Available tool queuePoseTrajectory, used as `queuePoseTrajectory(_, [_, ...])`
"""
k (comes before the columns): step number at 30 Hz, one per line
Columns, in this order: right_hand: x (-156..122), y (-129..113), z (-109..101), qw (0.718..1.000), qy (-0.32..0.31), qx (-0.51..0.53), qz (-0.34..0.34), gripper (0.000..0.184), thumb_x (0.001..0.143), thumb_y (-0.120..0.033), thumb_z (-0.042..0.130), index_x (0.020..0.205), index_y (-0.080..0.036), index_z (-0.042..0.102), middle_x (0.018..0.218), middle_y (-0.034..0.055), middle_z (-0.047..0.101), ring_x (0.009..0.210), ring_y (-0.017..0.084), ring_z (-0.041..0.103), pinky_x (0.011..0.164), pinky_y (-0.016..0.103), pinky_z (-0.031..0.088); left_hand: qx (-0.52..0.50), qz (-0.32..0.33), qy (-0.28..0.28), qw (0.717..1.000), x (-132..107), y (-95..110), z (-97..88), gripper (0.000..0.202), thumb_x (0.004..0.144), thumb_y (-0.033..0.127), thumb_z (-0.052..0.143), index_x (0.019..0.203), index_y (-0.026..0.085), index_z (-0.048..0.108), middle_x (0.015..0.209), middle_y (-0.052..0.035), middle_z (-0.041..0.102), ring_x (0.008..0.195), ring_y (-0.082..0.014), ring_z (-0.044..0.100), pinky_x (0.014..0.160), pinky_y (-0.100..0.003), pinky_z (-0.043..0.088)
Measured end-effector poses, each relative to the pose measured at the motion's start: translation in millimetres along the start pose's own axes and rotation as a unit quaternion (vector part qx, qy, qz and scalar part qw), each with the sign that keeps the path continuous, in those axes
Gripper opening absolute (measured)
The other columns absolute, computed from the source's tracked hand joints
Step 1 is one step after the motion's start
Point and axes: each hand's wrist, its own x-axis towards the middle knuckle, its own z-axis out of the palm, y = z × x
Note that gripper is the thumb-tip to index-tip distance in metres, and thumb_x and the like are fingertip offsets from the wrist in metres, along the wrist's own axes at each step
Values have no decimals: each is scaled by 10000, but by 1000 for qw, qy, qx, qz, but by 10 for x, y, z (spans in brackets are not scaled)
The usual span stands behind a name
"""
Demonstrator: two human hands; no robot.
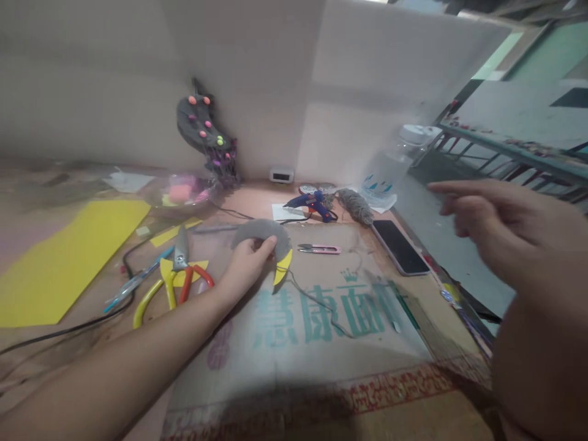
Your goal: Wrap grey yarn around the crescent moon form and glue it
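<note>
My left hand (250,263) pinches a yellow card crescent (282,269), thumb on top. Grey yarn (263,231) covers most of the crescent, leaving its lower right tip bare. From it a loose strand trails across the printed sheet on the table. Off to the right, my right hand (500,229) is raised in the air, its index finger stretched out and the others bent. No object shows in it. Pink thread snips (320,249) lie just right of the crescent. Scissors (181,263) with red and yellow handles rest left of my left hand.
At the back stand a blue glue gun (312,205), a grey yarn bundle (353,205), a clear bottle (390,165) and a small white display (282,176). A phone (400,247) lies right. A decorated grey crescent (199,122) leans on the wall. Yellow card (87,263) lies left.
</note>
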Motion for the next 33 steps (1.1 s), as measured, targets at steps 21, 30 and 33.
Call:
queuePoseTrajectory(21, [-569, -315, 1555, 851, -361, 358, 128, 201, 801, -388, 599, 783, -188, 598, 550, -50, 489, 460, 85, 389, 431, 218, 291, -3, 23, -37, 999, -36, 24, 13, 390, 839, 497, 501, 649, 166, 584, 662, -24, 661, 658, -165, 589, 631, -246, 428])
queuePoseTrajectory(30, [-551, -316, 1566, 902, -305, 295, 78, 180, 824, -358, 574, 793, -194, 641, 711, 18, 620, 614, 136, 499, 560, 256, 380, -2, 6, -68, 998, -68, 1, 36, 389, 826, 507, 522, 758, 147, 654, 850, -75, 727, 759, -193, 640, 722, -277, 466])
queuePoseTrajectory(33, [-563, -303, 1578, 907, -298, 287, 74, 196, 828, -372, 570, 811, -194, 650, 706, 12, 619, 612, 138, 504, 562, 255, 380, 15, 9, -79, 997, -76, 11, 37, 397, 831, 508, 516, 778, 144, 668, 826, -76, 726, 753, -194, 641, 730, -279, 469])
